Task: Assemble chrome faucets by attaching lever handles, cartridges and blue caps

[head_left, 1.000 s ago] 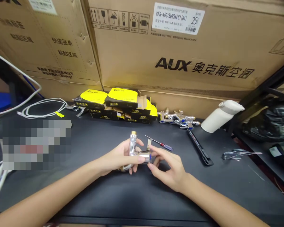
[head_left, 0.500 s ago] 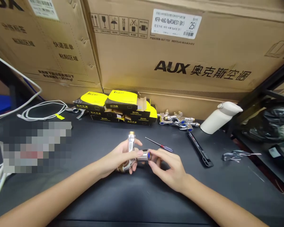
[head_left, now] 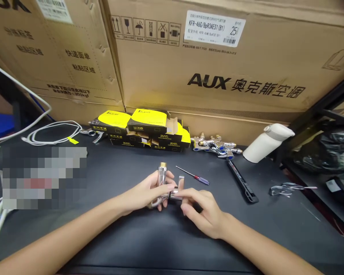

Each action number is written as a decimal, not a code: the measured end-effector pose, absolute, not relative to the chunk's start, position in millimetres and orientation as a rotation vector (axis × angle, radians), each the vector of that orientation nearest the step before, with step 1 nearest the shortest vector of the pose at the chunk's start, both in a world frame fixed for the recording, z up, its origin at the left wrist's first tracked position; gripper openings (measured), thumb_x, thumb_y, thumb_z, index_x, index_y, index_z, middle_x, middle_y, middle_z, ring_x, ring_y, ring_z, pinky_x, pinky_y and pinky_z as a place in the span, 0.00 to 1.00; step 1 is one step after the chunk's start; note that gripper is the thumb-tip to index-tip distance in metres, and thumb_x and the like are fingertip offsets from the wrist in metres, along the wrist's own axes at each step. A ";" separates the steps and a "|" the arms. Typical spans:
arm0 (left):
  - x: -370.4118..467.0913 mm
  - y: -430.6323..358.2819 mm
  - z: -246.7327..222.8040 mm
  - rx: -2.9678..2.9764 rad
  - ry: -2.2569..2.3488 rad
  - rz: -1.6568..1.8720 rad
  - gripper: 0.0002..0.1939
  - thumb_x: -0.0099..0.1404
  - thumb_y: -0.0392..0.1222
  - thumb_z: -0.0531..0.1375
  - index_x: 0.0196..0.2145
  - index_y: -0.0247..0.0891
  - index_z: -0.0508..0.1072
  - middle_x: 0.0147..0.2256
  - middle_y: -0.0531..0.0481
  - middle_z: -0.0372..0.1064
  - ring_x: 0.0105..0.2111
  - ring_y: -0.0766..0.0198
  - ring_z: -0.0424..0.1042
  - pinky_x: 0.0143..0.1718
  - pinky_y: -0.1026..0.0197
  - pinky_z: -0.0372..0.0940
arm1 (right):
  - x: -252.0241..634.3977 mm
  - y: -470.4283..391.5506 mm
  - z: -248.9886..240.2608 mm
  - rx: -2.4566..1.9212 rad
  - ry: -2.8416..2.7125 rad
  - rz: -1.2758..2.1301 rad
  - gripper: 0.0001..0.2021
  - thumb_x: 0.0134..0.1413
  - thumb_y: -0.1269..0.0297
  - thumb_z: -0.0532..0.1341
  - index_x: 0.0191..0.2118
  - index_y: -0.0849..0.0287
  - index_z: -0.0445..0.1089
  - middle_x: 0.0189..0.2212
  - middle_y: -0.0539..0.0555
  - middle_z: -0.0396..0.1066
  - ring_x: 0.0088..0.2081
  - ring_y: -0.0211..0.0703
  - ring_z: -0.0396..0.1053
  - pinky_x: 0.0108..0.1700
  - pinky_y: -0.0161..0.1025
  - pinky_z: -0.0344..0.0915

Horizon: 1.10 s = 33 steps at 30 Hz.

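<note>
You've got both forearms slanting inward over the table (head_left: 160,244), your hands nearly meeting on the near side of the screwdriver (head_left: 201,179). Here's your left grip (head_left: 145,193), closed firmly on the chrome valve (head_left: 162,179), which sits up off the table, nearer you than the screwdriver and left of its handle. Your thumb lies along the barrel, and your fingers wrap behind and beneath. The brass thread (head_left: 163,165) points up out of that hold, close to upright.

Over to your right grip (head_left: 205,214), nearer you than the screwdriver handle: wrist low, fingers bent, thumb a little apart from the index. That index finger touches the barrel by the foot of the flat lever (head_left: 181,182), which stands upright. Whether your thumb is pressing the valve too, I can't tell, so that hold may be loose or firm.
</note>
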State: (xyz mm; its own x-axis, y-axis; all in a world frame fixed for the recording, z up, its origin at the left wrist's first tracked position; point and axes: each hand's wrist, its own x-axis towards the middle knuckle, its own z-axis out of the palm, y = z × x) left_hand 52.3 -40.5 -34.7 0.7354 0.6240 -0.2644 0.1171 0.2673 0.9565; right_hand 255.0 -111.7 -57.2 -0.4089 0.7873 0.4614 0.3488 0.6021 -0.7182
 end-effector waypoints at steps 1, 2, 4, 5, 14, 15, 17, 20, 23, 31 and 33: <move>52.8 -40.9 -33.7 1.259 0.707 0.375 0.20 0.64 0.51 0.58 0.48 0.38 0.58 0.40 0.47 0.68 0.26 0.68 0.69 0.26 0.62 0.66 | 255.0 -111.7 -57.7 -0.907 -1.987 0.711 0.13 0.62 0.66 0.55 0.52 0.58 0.64 0.23 0.47 0.66 0.23 0.33 0.63 0.29 0.30 0.62; 53.4 -41.3 -32.7 1.240 0.704 0.372 0.20 0.65 0.51 0.57 0.48 0.38 0.58 0.38 0.47 0.68 0.26 0.68 0.69 0.25 0.63 0.66 | 254.8 -111.4 -58.1 -0.919 -1.965 0.740 0.15 0.62 0.67 0.55 0.54 0.58 0.62 0.22 0.46 0.65 0.23 0.33 0.63 0.29 0.30 0.63; 54.9 -41.6 -30.9 1.202 0.707 0.381 0.19 0.64 0.50 0.58 0.47 0.38 0.59 0.35 0.48 0.68 0.24 0.68 0.69 0.22 0.65 0.65 | 254.1 -110.1 -59.0 -0.949 -1.907 0.756 0.16 0.62 0.67 0.55 0.55 0.57 0.63 0.23 0.46 0.64 0.23 0.33 0.62 0.29 0.30 0.63; 55.5 -41.4 -30.2 1.186 0.718 0.392 0.18 0.64 0.49 0.58 0.46 0.39 0.59 0.33 0.50 0.68 0.23 0.68 0.68 0.21 0.66 0.64 | 253.8 -109.2 -59.5 -0.971 -1.879 0.757 0.16 0.61 0.67 0.56 0.54 0.57 0.63 0.23 0.46 0.65 0.23 0.32 0.62 0.29 0.31 0.64; 58.2 -39.4 -29.8 1.088 0.812 0.557 0.13 0.65 0.50 0.56 0.40 0.40 0.60 0.28 0.55 0.65 0.18 0.69 0.68 0.17 0.67 0.65 | 250.9 -103.5 -63.8 -1.089 -1.807 0.669 0.12 0.57 0.64 0.62 0.46 0.60 0.70 0.28 0.51 0.70 0.22 0.31 0.62 0.27 0.31 0.64; 58.6 -40.1 -30.0 1.103 0.831 0.564 0.14 0.65 0.52 0.56 0.40 0.40 0.60 0.27 0.55 0.65 0.18 0.69 0.68 0.16 0.67 0.65 | 250.8 -103.8 -62.9 -1.092 -1.831 0.658 0.08 0.57 0.64 0.61 0.41 0.61 0.71 0.27 0.51 0.70 0.22 0.32 0.63 0.26 0.31 0.64; 59.4 -41.0 -30.6 1.130 0.878 0.575 0.16 0.65 0.54 0.56 0.39 0.40 0.60 0.27 0.56 0.65 0.18 0.68 0.69 0.16 0.67 0.65 | 251.2 -105.0 -60.1 -1.077 -1.899 0.634 0.07 0.60 0.64 0.59 0.34 0.61 0.72 0.24 0.51 0.69 0.22 0.33 0.63 0.26 0.31 0.62; 59.9 -40.5 -32.0 1.185 0.936 0.577 0.18 0.64 0.57 0.56 0.39 0.40 0.61 0.27 0.54 0.67 0.19 0.68 0.69 0.16 0.69 0.64 | 252.7 -107.6 -56.5 -0.992 -2.020 0.584 0.10 0.62 0.66 0.56 0.33 0.61 0.72 0.23 0.51 0.69 0.23 0.34 0.62 0.28 0.32 0.62; 59.9 -40.2 -35.2 1.300 0.893 0.538 0.18 0.64 0.56 0.56 0.39 0.39 0.61 0.25 0.54 0.67 0.20 0.69 0.69 0.18 0.69 0.64 | 253.9 -109.7 -57.3 -0.854 -2.070 0.573 0.09 0.60 0.67 0.57 0.44 0.61 0.71 0.24 0.51 0.70 0.24 0.33 0.63 0.29 0.32 0.63; 59.2 -41.5 -43.5 1.353 0.801 0.418 0.18 0.65 0.57 0.55 0.40 0.39 0.61 0.21 0.55 0.68 0.18 0.68 0.68 0.17 0.69 0.63 | 251.2 -108.8 -65.3 -0.802 -1.881 0.571 0.32 0.52 0.71 0.65 0.62 0.55 0.57 0.33 0.52 0.71 0.28 0.34 0.66 0.29 0.32 0.68; 58.3 -39.7 -41.3 1.303 0.843 0.403 0.18 0.65 0.58 0.54 0.39 0.39 0.60 0.19 0.55 0.68 0.16 0.68 0.66 0.16 0.69 0.62 | 251.4 -108.1 -63.4 -0.785 -1.894 0.517 0.32 0.50 0.71 0.67 0.60 0.55 0.59 0.38 0.55 0.71 0.33 0.37 0.68 0.31 0.33 0.70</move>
